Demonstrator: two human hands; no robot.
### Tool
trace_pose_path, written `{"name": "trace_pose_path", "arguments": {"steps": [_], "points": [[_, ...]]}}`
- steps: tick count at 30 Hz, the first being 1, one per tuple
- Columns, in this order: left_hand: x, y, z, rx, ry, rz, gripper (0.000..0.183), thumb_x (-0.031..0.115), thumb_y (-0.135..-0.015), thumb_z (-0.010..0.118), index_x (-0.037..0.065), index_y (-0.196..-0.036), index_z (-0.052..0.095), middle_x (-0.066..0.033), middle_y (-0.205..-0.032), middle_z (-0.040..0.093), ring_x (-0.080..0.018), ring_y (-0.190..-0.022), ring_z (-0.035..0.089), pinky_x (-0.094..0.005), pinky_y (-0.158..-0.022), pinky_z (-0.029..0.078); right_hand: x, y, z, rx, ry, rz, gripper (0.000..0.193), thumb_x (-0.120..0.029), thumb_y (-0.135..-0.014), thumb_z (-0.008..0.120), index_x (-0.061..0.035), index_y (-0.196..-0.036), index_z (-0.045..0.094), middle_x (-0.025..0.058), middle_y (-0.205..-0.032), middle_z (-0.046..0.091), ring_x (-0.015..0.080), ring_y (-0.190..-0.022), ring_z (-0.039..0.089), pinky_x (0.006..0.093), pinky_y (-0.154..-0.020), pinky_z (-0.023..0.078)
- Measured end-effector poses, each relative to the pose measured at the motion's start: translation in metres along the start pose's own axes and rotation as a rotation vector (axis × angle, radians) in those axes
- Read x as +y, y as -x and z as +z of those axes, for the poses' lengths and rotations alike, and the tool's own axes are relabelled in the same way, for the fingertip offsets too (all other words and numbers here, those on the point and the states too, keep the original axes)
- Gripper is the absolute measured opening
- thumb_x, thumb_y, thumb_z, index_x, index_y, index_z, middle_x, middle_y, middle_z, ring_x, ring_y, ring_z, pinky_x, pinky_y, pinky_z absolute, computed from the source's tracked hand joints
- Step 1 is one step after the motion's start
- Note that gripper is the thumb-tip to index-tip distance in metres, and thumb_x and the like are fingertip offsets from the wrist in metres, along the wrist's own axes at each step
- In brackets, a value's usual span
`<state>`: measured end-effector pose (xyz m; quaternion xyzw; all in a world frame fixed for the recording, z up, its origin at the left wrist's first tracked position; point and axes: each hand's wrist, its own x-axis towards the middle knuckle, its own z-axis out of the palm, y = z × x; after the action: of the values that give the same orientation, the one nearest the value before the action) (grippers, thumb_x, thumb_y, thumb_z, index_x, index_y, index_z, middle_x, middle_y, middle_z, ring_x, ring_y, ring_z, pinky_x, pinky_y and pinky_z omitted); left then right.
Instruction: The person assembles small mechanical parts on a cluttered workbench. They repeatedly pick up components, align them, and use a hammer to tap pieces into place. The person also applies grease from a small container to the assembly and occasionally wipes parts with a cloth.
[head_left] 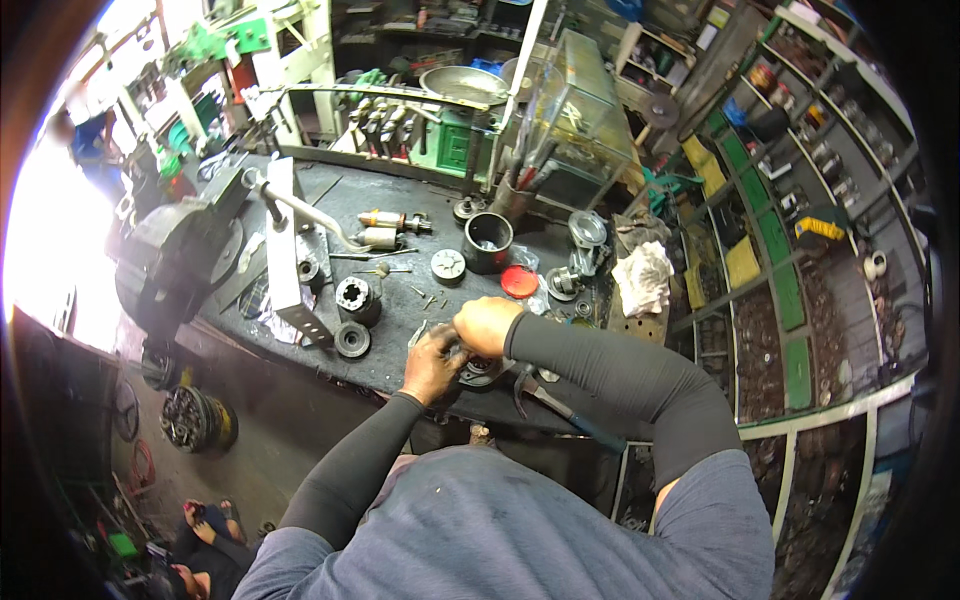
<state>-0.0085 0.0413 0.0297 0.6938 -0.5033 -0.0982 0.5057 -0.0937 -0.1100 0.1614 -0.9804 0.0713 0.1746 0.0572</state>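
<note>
My left hand (432,366) and my right hand (486,326) come together near the front edge of the dark workbench. Both have their fingers closed, the right one in a fist just above the left. Whatever sits between them is hidden. Directly under them lies a round metal part (484,376), partly covered by my fingers. A claw hammer (560,410) with a blue handle rests to its right, by the edge. Several small screws (430,299) are scattered beyond my hands, near a pale round disc (448,265). A red round lid (519,281) lies farther right.
A black cylinder housing (488,243) stands at the back, with a hollow metal housing (357,300) and a dark ring (352,340) to the left. A bench vise or grinder-like machine (175,260) fills the far left. White rag (645,277) lies right, beside shelves of parts (800,270).
</note>
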Motion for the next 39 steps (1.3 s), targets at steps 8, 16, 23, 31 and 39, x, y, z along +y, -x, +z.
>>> {"name": "trace_pose_path", "arguments": {"steps": [8,16,23,31,39], "points": [[0.003,-0.001,0.001,-0.110,0.043,-0.107,0.018,0.012,-0.093,0.083,0.004,-0.108,0.077,-0.0187,-0.104,0.077,-0.0383,-0.097,0.075,-0.0454,-0.086,0.059,0.074,0.038,0.060,0.112,-1.172,0.336,0.044,-0.034,-0.112,0.057,0.0060,-0.124,0.072,0.0155,-0.098,0.076,0.0256,-0.088,0.078,0.0395,-0.071,0.064],[0.002,-0.004,0.001,-0.065,-0.036,-0.020,0.040,0.011,-0.089,0.087,0.004,-0.127,0.078,-0.0177,-0.108,0.082,-0.0365,-0.100,0.079,-0.0416,-0.092,0.061,0.018,0.095,0.191,0.697,-1.105,0.488,0.027,-0.012,-0.106,0.061,0.0031,-0.124,0.076,0.0140,-0.101,0.081,0.0165,-0.087,0.075,0.0341,-0.079,0.059],[0.015,-0.012,0.001,-0.232,0.000,0.009,0.046,0.004,-0.098,0.070,0.002,-0.144,0.068,-0.0204,-0.128,0.078,-0.0346,-0.118,0.077,-0.0421,-0.099,0.060,0.010,0.107,0.189,0.691,-1.247,0.506,0.025,-0.012,-0.104,0.064,0.0013,-0.121,0.077,0.0174,-0.106,0.082,0.0258,-0.096,0.078,0.0386,-0.089,0.060],[-0.007,0.003,0.007,0.053,-0.137,0.017,0.028,0.017,-0.088,0.089,0.004,-0.111,0.082,-0.0180,-0.093,0.080,-0.0331,-0.081,0.078,-0.0421,-0.076,0.062,0.007,0.097,0.178,0.722,-1.036,0.414,0.027,-0.019,-0.103,0.066,0.0009,-0.117,0.078,0.0257,-0.106,0.079,0.0399,-0.103,0.078,0.0463,-0.090,0.059],[0.014,0.002,0.016,0.098,-0.042,0.230,0.041,0.019,-0.093,0.079,0.009,-0.133,0.074,-0.0200,-0.105,0.074,-0.0373,-0.103,0.075,-0.0474,-0.090,0.060,0.024,0.080,0.156,0.807,-0.924,0.363,0.025,-0.014,-0.099,0.068,0.0014,-0.114,0.080,0.0232,-0.105,0.081,0.0389,-0.099,0.078,0.0460,-0.090,0.059]]}}
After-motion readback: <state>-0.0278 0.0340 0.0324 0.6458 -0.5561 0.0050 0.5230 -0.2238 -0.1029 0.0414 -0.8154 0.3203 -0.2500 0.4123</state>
